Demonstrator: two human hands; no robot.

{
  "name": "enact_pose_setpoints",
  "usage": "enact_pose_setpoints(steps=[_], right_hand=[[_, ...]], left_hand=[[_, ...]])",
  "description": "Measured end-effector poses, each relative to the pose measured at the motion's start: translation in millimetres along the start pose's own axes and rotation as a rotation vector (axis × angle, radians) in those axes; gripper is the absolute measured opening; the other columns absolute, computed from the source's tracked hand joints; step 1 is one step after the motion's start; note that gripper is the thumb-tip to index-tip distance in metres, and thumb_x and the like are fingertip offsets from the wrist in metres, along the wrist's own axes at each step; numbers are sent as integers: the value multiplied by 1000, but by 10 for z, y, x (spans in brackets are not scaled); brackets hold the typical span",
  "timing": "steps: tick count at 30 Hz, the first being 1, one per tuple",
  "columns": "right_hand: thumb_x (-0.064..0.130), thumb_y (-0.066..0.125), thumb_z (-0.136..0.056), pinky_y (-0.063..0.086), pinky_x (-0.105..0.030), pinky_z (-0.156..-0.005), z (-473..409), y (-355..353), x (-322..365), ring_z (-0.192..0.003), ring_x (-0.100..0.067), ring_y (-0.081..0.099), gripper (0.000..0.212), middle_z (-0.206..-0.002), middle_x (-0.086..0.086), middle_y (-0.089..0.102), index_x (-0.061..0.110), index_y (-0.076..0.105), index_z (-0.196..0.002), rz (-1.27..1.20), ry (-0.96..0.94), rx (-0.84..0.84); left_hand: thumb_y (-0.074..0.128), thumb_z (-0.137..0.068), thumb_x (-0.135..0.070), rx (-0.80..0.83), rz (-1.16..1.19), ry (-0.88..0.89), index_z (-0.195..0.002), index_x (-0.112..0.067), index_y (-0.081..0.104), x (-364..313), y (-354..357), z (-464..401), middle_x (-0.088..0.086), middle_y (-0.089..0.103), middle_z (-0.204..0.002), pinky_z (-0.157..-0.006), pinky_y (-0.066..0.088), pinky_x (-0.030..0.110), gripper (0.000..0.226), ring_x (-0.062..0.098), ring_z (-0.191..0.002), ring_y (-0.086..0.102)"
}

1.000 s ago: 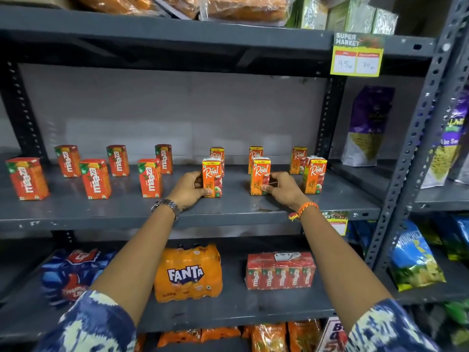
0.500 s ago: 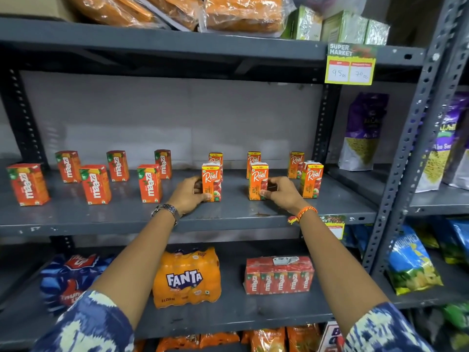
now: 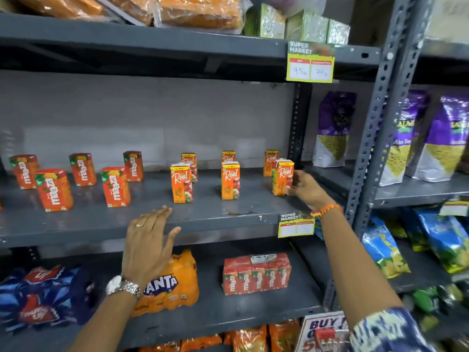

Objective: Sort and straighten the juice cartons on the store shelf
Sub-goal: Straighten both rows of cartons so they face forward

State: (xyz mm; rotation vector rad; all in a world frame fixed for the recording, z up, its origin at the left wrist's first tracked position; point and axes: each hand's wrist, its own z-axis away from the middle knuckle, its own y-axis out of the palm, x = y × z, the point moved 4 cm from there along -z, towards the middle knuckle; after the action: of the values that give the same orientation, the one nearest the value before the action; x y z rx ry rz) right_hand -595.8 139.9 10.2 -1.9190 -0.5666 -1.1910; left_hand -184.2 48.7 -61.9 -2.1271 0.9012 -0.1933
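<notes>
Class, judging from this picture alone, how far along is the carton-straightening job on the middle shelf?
Done: Maaza cartons left, Real cartons right, both upright in two rows. In hand: the right hand grips the front right Real carton, which sits slightly turned. The left hand is free. Left: squaring that carton.

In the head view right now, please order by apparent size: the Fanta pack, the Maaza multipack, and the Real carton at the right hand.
1. Fanta pack, partly hidden by the left hand
2. Maaza multipack
3. Real carton under the right hand

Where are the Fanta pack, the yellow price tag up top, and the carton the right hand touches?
Fanta pack [image 3: 177,283], head view, its orange front.
Yellow price tag [image 3: 311,63], head view, its middle.
Real carton [image 3: 282,176], head view, its front face.
</notes>
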Motion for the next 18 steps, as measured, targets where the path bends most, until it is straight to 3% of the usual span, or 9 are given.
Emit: enact_pose_setpoints(steps=[3,7,18], right_hand=[[-6,67,-83,46,-50,-106,-42,-6,-23,-115,-30,64,43,-119,-18,69,-1,57,-124,22,-11,72],[-7,58,-90,47,-34,-100,82,-24,43,-110,-24,62,34,-121,-19,67,-4,58,-124,34,-11,82],[4,59,-92,42,-48,-110,86,-57,-29,-120,-24,61,36,-123,-10,69,6,59,-128,106,-11,69]], left_hand=[[33,-96,-53,-21,-6,-24,-135,-16,55,-20,2,-11,5,59,-138,-107,35,46,58,27,-125,54],[35,-95,-51,-28,-25,-27,-133,-15,57,-56,-6,1,6,62,-134,-105,37,45,56,27,-121,56],[32,-95,-54,6,-26,-53,-135,-16,55,-132,-42,9,6,60,-137,-109,35,46,59,27,-125,55]])
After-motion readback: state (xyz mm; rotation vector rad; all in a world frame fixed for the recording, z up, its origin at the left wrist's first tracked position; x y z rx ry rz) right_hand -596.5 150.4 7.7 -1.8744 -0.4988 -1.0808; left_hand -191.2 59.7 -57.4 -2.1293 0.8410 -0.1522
